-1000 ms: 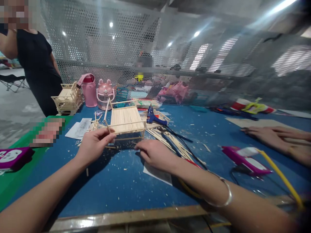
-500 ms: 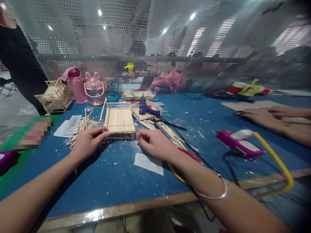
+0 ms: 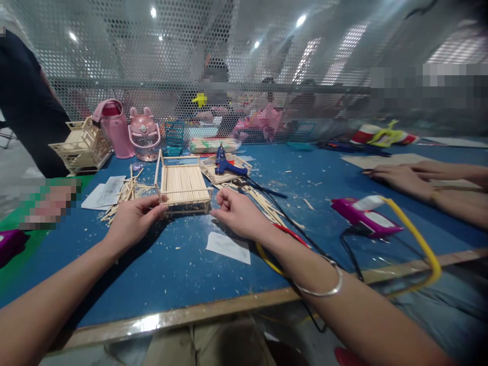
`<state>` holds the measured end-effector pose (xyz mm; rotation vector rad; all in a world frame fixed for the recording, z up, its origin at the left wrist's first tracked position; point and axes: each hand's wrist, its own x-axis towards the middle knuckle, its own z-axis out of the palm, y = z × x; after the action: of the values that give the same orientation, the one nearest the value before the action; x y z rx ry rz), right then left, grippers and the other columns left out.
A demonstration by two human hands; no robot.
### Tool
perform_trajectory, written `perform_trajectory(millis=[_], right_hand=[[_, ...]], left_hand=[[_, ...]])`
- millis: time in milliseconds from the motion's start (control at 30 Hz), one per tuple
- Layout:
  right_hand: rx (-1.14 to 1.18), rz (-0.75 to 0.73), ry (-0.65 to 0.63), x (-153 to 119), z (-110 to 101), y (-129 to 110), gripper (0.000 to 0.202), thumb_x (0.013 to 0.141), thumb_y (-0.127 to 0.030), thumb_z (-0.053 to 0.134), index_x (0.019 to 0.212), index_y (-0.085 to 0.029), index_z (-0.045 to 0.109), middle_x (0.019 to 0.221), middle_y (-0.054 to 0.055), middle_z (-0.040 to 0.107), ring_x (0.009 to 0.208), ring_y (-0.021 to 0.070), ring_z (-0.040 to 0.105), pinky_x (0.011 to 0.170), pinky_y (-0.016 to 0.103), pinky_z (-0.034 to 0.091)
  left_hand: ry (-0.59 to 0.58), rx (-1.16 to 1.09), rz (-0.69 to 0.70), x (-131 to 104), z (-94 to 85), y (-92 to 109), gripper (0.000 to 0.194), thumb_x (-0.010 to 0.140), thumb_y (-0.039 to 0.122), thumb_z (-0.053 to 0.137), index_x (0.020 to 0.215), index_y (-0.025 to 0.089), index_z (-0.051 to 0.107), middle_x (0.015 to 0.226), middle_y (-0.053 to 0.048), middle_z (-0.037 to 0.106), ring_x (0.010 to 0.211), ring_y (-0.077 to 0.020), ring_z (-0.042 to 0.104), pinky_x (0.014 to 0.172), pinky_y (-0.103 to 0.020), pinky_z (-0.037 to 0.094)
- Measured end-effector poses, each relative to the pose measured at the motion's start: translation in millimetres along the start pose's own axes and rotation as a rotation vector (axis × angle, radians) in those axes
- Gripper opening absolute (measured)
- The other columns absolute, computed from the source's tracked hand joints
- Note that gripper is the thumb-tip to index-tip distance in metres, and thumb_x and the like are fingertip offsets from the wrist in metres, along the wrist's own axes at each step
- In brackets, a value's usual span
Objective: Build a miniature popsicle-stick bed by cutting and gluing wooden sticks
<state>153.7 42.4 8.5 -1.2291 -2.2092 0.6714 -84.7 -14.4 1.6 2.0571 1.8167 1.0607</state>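
Note:
A small frame model of thin wooden sticks (image 3: pixel 185 179), with a slatted floor and raised rails, stands on the blue table. The thumb and fingers of my left hand (image 3: pixel 135 216) pinch its front left corner. My right hand (image 3: pixel 242 213) is just off its front right corner, fingers loosely curled and thumb apart, with nothing visible in it. Behind that hand, a blue glue gun (image 3: pixel 231 168) lies on another flat stick piece (image 3: pixel 209 172). Loose sticks (image 3: pixel 263 203) are spread beneath its cable, and more sticks (image 3: pixel 127 195) are heaped left of the model.
White paper slips (image 3: pixel 229 247) lie near my right hand and at left. A purple device (image 3: pixel 366 217) with a yellow cable sits at right, near another person's hands (image 3: pixel 400 178). Pink bottles (image 3: pixel 144 134) and a finished-looking stick model (image 3: pixel 82 147) stand at the back left.
My right hand has drawn slightly away from the model's right corner, and its fingers have shifted. My left hand keeps its hold. The whole view has moved a little.

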Motion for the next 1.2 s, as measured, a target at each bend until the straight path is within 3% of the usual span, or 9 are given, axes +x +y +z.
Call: perform_trajectory(millis=[133, 267, 433, 767, 900, 967, 1000, 1100, 1200], right_hand=[[0.042, -0.063, 0.118, 2, -1, -2, 0.023, 0.076, -0.022, 0.054, 0.098, -0.017, 0.053, 0.06, -0.004, 0.053, 0.053, 0.0099, 0.045, 0.053, 0.022, 0.032], [0.046, -0.102, 0.176, 7, 2, -4, 0.017, 0.081, -0.025, 0.048, 0.087, -0.017, 0.062, 0.071, 0.001, 0.062, 0.062, 0.0112, 0.051, 0.059, 0.023, 0.035], [0.022, -0.132, 0.193, 10, 4, -3, 0.016, 0.08, -0.023, 0.049, 0.075, -0.016, 0.063, 0.071, 0.001, 0.064, 0.064, 0.0116, 0.053, 0.061, 0.023, 0.036], [-0.034, -0.128, 0.104, 8, -1, -6, 0.015, 0.078, -0.016, 0.05, 0.08, -0.015, 0.065, 0.072, 0.002, 0.065, 0.066, 0.0113, 0.054, 0.064, 0.022, 0.037], [-0.038, -0.071, 0.14, 7, -23, -2, 0.033, 0.076, -0.013, 0.051, 0.109, -0.014, 0.056, 0.082, 0.003, 0.066, 0.066, 0.0108, 0.055, 0.063, 0.022, 0.039], [-0.129, 0.019, 0.172, 4, -43, 2, 0.031, 0.077, -0.017, 0.051, 0.108, -0.013, 0.055, 0.084, 0.005, 0.066, 0.068, 0.0118, 0.056, 0.061, 0.021, 0.039], [-0.239, 0.079, 0.151, 2, -53, 5, 0.024, 0.076, -0.02, 0.052, 0.099, -0.014, 0.059, 0.083, 0.005, 0.066, 0.07, 0.013, 0.057, 0.06, 0.022, 0.038], [-0.597, 0.29, -0.098, -3, -71, 17, 0.013, 0.073, -0.027, 0.056, 0.076, -0.017, 0.064, 0.079, 0.007, 0.067, 0.071, 0.0173, 0.058, 0.056, 0.024, 0.034], [-0.738, 0.373, -0.229, -6, -71, 28, 0.021, 0.074, -0.035, 0.053, 0.078, -0.018, 0.066, 0.085, 0.009, 0.068, 0.072, 0.0199, 0.059, 0.052, 0.024, 0.032]], left_hand=[[0.009, -0.012, -0.007, 0, 1.3, -1, 0.034, 0.077, 0.045, 0.052, 0.095, 0.02, 0.068, 0.08, -0.002, 0.072, 0.061, -0.0163, 0.06, 0.056, -0.023, 0.042], [0.004, -0.01, -0.054, 1, 2.5, -1, 0.038, 0.076, 0.046, 0.051, 0.095, 0.019, 0.069, 0.081, -0.002, 0.072, 0.065, -0.017, 0.06, 0.059, -0.024, 0.043], [0.0, 0.004, -0.07, 0, 4.7, 4, 0.038, 0.078, 0.046, 0.048, 0.092, 0.018, 0.069, 0.076, -0.002, 0.071, 0.061, -0.0153, 0.057, 0.057, -0.023, 0.04], [-0.022, 0.025, -0.058, 1, 3.1, 1, 0.038, 0.077, 0.046, 0.049, 0.097, 0.02, 0.067, 0.083, -0.002, 0.071, 0.066, -0.0162, 0.059, 0.062, -0.025, 0.043], [-0.022, 0.025, -0.063, 0, 3.5, 0, 0.039, 0.078, 0.047, 0.048, 0.098, 0.019, 0.067, 0.08, -0.003, 0.071, 0.064, -0.016, 0.059, 0.06, -0.024, 0.042], [-0.021, 0.037, -0.065, 0, 3.6, 1, 0.041, 0.078, 0.047, 0.048, 0.1, 0.018, 0.066, 0.078, -0.003, 0.071, 0.061, -0.0156, 0.059, 0.059, -0.024, 0.042], [-0.02, 0.047, -0.066, 0, 3.6, 2, 0.041, 0.078, 0.048, 0.047, 0.1, 0.018, 0.066, 0.077, -0.003, 0.071, 0.06, -0.0154, 0.058, 0.058, -0.024, 0.041], [-0.011, 0.064, -0.065, -1, 3.5, 2, 0.043, 0.078, 0.05, 0.046, 0.098, 0.018, 0.067, 0.073, -0.002, 0.07, 0.055, -0.0145, 0.056, 0.055, -0.023, 0.04], [-0.002, 0.05, -0.064, -1, 4.0, 2, 0.043, 0.076, 0.05, 0.047, 0.097, 0.018, 0.067, 0.078, -0.003, 0.071, 0.055, -0.0139, 0.056, 0.056, -0.023, 0.041]])
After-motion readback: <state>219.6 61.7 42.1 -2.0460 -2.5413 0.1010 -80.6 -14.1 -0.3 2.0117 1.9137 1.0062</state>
